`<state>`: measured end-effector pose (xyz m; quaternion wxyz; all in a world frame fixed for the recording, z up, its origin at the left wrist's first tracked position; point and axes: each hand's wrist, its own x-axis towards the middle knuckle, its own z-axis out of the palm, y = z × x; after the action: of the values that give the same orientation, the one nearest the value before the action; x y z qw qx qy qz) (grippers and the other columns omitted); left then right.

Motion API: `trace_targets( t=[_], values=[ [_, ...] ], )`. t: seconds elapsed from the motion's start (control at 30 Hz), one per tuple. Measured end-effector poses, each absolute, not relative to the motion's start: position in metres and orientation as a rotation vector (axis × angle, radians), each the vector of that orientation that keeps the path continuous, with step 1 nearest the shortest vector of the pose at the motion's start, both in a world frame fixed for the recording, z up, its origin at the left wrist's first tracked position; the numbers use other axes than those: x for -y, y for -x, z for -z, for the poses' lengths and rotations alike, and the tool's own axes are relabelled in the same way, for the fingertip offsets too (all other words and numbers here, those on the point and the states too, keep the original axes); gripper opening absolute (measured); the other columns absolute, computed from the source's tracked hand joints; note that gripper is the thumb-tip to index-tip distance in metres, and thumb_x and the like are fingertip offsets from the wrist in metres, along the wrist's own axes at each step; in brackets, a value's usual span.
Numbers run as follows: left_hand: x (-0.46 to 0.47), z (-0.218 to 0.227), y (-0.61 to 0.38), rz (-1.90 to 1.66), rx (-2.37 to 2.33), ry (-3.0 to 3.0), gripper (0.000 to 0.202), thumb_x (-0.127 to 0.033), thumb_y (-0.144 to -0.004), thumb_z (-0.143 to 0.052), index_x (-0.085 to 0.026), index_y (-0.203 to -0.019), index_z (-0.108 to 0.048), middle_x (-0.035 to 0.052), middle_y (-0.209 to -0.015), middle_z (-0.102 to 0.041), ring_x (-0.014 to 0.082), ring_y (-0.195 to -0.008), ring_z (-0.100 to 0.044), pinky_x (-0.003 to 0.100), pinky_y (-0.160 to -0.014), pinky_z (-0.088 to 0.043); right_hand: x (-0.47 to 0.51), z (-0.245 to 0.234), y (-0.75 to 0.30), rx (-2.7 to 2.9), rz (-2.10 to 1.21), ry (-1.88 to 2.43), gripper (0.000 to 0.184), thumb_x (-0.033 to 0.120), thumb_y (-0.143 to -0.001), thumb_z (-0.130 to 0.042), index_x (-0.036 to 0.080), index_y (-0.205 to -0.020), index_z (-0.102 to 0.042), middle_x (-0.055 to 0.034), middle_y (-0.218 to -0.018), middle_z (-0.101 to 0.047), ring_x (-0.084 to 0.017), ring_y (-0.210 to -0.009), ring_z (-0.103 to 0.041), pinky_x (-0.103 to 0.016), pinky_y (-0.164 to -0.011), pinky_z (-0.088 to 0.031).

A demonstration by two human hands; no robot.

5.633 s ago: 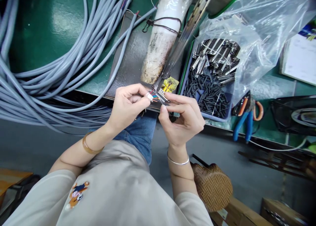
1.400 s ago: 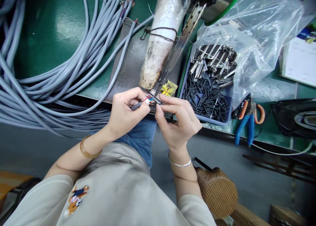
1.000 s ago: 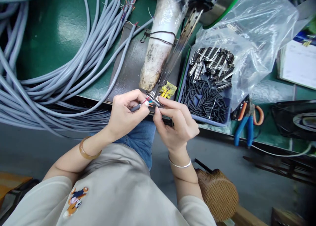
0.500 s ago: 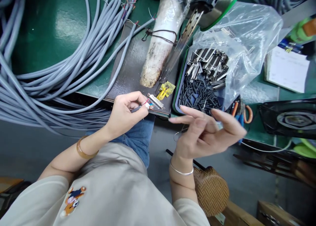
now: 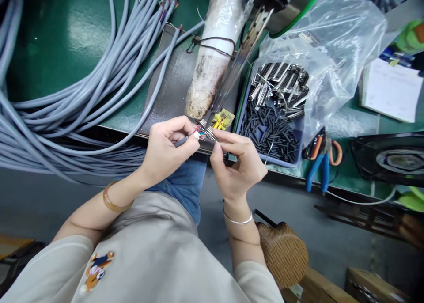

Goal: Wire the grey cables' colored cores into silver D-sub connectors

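My left hand point(image 5: 170, 146) is closed in a pinch on the end of a grey cable point(image 5: 181, 142), whose red, blue and white wires fan out from the stripped end. Those wires meet a metal D-sub connector point(image 5: 207, 131) at the front of the dark plate. My right hand point(image 5: 236, 161) pinches at the connector's right end; a thin silvery solder wire point(image 5: 270, 150) trails behind this hand, and the bit at its fingertips is very small. Just above the connector, the soldering iron point(image 5: 228, 80) points its tip down. A yellow clip-like piece point(image 5: 222, 119) sits behind the connector.
Many grey cables point(image 5: 99, 86) spread over the left of the green table. Right of the plate point(image 5: 162, 100) stands a bin point(image 5: 281, 162) of connectors and short black sleeves, with a plastic bag point(image 5: 344, 42) over it. Pliers point(image 5: 319, 166) lie at the table edge. A white-wrapped tube point(image 5: 212, 60) juts downward.
My right hand has moved left from the front of the bin to the connector, its spread fingers closing to a pinch. My left hand stays on the cable. The pliers are now uncovered.
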<state>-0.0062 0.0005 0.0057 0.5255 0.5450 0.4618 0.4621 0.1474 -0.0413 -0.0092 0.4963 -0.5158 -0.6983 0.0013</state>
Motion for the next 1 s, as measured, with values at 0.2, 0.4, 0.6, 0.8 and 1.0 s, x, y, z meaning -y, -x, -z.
trace_targets(
  t=[0.2,0.4,0.6,0.8,1.0],
  values=[
    [-0.001,-0.013,0.006,-1.112,-1.119,-1.335,0.014,-0.02,-0.074,-0.065,-0.017,-0.063,-0.057,-0.0017,-0.059,-0.052,0.0062,-0.05,-0.04,0.02,-0.046,-0.031,0.039,0.004,-0.147,1.691,0.051,1.265,0.016,0.01,-0.087,-0.072,0.024,-0.092,-0.065,-0.0018,-0.102,-0.08,-0.018,-0.089,-0.078,-0.034,-0.079,-0.065],
    [-0.003,-0.014,0.007,-1.081,-1.108,-1.301,0.014,-0.02,-0.073,-0.065,-0.017,-0.063,-0.057,-0.0007,-0.061,-0.056,0.0063,-0.05,-0.041,0.02,-0.046,-0.032,0.039,0.004,-0.148,1.737,0.142,1.233,0.018,0.01,-0.085,-0.073,0.024,-0.091,-0.064,-0.0026,-0.103,-0.082,-0.018,-0.085,-0.079,-0.031,-0.074,-0.065],
    [-0.002,-0.008,0.007,-1.048,-1.096,-1.257,0.012,-0.018,-0.07,-0.066,-0.016,-0.062,-0.057,0.0011,-0.068,-0.064,0.004,-0.048,-0.039,0.018,-0.044,-0.029,0.043,0.011,-0.151,1.846,0.241,1.2,0.019,0.011,-0.085,-0.072,0.025,-0.091,-0.061,-0.003,-0.105,-0.082,-0.017,-0.085,-0.08,-0.026,-0.072,-0.064],
    [0.003,-0.013,0.011,-0.984,-1.01,-1.236,0.013,-0.018,-0.072,-0.068,-0.015,-0.061,-0.061,-0.0001,-0.058,-0.06,0.0053,-0.046,-0.044,0.017,-0.042,-0.033,0.049,0.007,-0.152,1.649,-0.036,1.258,0.017,0.009,-0.086,-0.073,0.024,-0.091,-0.065,-0.0014,-0.1,-0.081,-0.017,-0.089,-0.079,-0.028,-0.077,-0.065],
    [0.005,-0.016,0.015,-0.944,-0.966,-1.141,0.013,-0.018,-0.072,-0.069,-0.015,-0.061,-0.064,-0.0046,-0.046,-0.048,0.0042,-0.038,-0.038,0.016,-0.036,-0.03,0.052,0.0,-0.149,1.475,-0.385,1.324,0.011,0.014,-0.088,-0.072,0.021,-0.083,-0.066,-0.0019,-0.092,-0.08,-0.017,-0.086,-0.078,-0.027,-0.067,-0.063]
  ],
)
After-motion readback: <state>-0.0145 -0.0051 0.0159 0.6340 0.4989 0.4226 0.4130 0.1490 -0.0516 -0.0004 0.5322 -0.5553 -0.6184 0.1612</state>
